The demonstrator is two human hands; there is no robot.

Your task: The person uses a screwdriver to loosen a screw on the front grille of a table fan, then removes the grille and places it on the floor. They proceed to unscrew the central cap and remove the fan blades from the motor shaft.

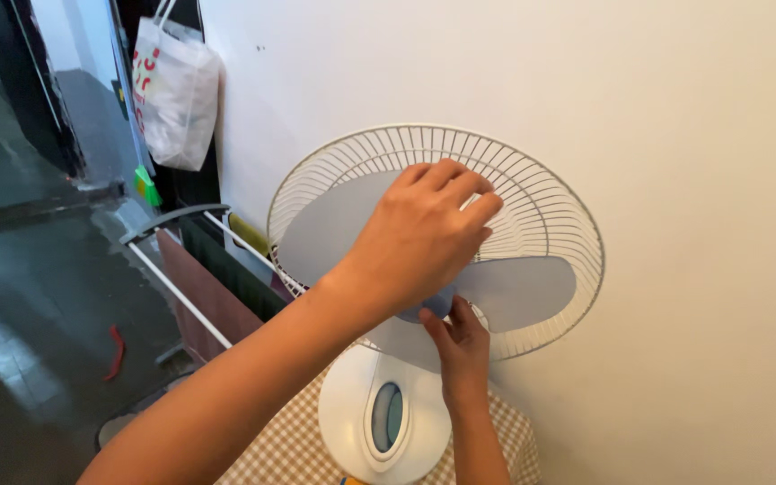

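A white fan stands against the wall with only its rear wire grille (551, 208) fitted, so the grey-blue blades (523, 289) are bare. My left hand (419, 238) reaches in from the lower left and lies over the middle of the fan, fingers curled onto a blade and hiding the hub. From below, my right hand (462, 350) comes up with its fingertips pinched on the blade hub just under my left palm. The fan's white motor housing (352, 404), with its oval blue window, sits below the hands.
The fan stands on a checked cloth (280, 449). A drying rack (181, 296) with dark cloths is at the left, a white plastic bag (177, 90) hangs above it, and a small red object (116, 350) lies on the dark tiled floor.
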